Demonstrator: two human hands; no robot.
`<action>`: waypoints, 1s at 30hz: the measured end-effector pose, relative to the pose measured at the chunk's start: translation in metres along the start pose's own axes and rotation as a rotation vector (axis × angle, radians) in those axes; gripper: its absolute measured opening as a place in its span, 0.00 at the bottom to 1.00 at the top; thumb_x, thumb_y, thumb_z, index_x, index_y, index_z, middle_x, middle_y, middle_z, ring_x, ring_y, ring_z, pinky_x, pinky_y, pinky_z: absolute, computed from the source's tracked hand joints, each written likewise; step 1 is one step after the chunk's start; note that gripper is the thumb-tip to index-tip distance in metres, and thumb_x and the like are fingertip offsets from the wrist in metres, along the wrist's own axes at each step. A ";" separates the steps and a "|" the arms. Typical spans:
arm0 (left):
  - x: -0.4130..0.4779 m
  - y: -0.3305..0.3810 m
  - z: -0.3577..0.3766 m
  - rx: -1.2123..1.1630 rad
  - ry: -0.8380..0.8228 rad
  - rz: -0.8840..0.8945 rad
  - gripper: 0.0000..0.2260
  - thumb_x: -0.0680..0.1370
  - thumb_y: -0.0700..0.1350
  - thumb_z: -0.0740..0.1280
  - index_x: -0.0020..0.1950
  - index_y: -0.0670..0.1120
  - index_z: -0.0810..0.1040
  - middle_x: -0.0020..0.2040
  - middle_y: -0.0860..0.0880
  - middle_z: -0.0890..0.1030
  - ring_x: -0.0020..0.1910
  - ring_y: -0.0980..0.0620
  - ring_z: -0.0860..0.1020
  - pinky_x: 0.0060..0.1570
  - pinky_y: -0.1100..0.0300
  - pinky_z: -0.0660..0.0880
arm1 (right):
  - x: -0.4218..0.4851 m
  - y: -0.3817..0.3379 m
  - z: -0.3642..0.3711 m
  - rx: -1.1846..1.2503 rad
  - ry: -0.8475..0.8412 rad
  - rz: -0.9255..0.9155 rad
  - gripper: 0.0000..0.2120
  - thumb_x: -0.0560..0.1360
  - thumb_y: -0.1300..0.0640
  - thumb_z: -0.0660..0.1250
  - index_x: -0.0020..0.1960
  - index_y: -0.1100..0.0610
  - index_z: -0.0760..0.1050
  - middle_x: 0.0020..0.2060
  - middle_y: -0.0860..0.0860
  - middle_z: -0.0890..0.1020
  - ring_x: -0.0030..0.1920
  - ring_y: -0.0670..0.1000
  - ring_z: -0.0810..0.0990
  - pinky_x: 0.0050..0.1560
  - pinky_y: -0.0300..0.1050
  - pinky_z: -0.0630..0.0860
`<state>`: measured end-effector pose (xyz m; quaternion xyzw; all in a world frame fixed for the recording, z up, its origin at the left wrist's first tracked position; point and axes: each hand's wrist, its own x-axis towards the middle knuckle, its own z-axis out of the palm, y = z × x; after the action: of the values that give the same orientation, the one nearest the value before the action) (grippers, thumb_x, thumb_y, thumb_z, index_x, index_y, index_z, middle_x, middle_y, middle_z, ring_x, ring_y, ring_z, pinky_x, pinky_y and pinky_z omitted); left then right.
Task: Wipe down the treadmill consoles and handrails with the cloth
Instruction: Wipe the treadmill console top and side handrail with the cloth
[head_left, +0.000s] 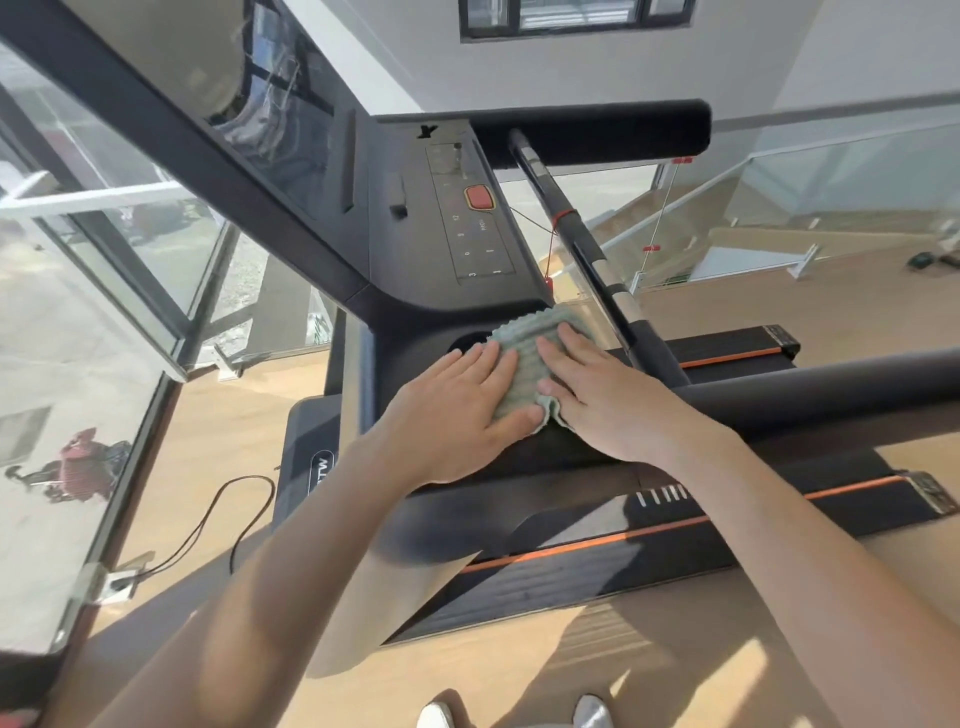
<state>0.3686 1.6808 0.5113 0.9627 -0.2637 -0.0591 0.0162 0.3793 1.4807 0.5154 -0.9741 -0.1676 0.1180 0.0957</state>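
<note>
A pale green ribbed cloth (524, 353) lies on the near corner of the black treadmill console (415, 249). My left hand (457, 410) presses flat on the cloth's left side with straight fingers. My right hand (592, 389) presses flat on its right side, thumb at a bunched fold at the near edge. The console carries a red stop button (479, 197) and a dark screen (280, 104). A black padded handrail (810, 387) runs to the right from under my right wrist. A thin cross bar (571, 234) slants from the far handrail (597, 127) toward the cloth.
A cup recess (467, 343) sits just left of the cloth. The treadmill belt deck (649, 540) with orange stripes lies below. Glass window panels (104, 312) stand to the left, a power cable (208, 525) trails over the wooden floor, and a glass railing (779, 208) stands far right.
</note>
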 end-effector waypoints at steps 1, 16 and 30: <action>0.002 -0.004 -0.002 0.016 -0.001 0.001 0.41 0.78 0.70 0.36 0.84 0.45 0.50 0.83 0.46 0.55 0.82 0.51 0.54 0.80 0.54 0.48 | 0.008 0.002 -0.002 0.003 -0.009 -0.024 0.29 0.85 0.45 0.47 0.82 0.52 0.43 0.81 0.51 0.40 0.81 0.51 0.41 0.80 0.50 0.45; -0.045 -0.047 0.013 -0.350 0.453 0.026 0.23 0.77 0.62 0.66 0.66 0.51 0.81 0.62 0.56 0.79 0.60 0.56 0.76 0.58 0.59 0.74 | -0.004 -0.022 -0.002 0.139 0.050 -0.272 0.21 0.84 0.49 0.58 0.76 0.50 0.66 0.71 0.47 0.73 0.74 0.48 0.66 0.75 0.48 0.61; -0.075 -0.037 0.047 -0.637 0.745 -0.452 0.21 0.79 0.49 0.62 0.72 0.47 0.75 0.65 0.52 0.79 0.62 0.52 0.77 0.60 0.55 0.75 | 0.046 -0.076 0.017 -0.124 -0.024 -0.318 0.27 0.83 0.38 0.38 0.80 0.40 0.39 0.80 0.41 0.38 0.79 0.48 0.32 0.79 0.54 0.37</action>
<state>0.3170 1.7508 0.4707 0.8986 0.0047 0.2071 0.3868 0.3937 1.5693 0.5074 -0.9378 -0.3277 0.1026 0.0508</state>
